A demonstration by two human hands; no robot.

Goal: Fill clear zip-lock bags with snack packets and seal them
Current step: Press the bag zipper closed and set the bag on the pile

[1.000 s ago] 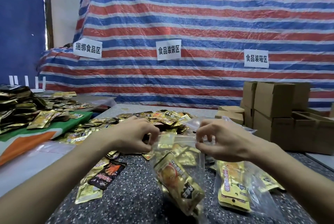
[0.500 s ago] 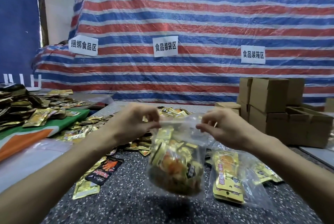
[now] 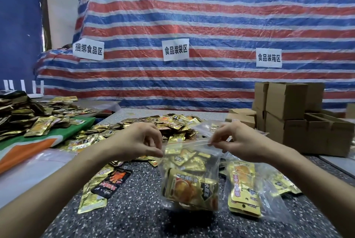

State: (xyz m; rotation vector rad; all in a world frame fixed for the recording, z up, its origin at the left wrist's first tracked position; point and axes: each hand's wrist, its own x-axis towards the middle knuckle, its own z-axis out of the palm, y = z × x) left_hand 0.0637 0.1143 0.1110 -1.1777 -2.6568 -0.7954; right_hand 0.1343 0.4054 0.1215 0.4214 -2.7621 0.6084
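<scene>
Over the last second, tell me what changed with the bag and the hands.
The clear zip-lock bag rose a little and now hangs more upright, its top edge slanting down toward the left hand. Nothing was taken or let go: the left hand and right hand still pinch its top corners. The second filled bag, loose snack packets and cardboard boxes stayed put.

zip-lock bag [image 3: 192, 146]: clear thin plastic film, glossy, wrinkled.
snack packets [image 3: 189, 189]: gold metallic foil, shiny, creased.
black packet [image 3: 112, 181]: printed plastic film, glossy.
second bag [image 3: 274, 205]: the same clear film, slack and crinkled.
counter [image 3: 134, 216]: dark speckled stone-look top, smooth, faint sheen.
tarpaulin [image 3: 211, 16]: woven striped plastic, crinkled, dull shine.
cardboard boxes [image 3: 284, 101]: brown card, matt, plain.
paper signs [image 3: 175, 50]: white paper, matt, printed.
</scene>
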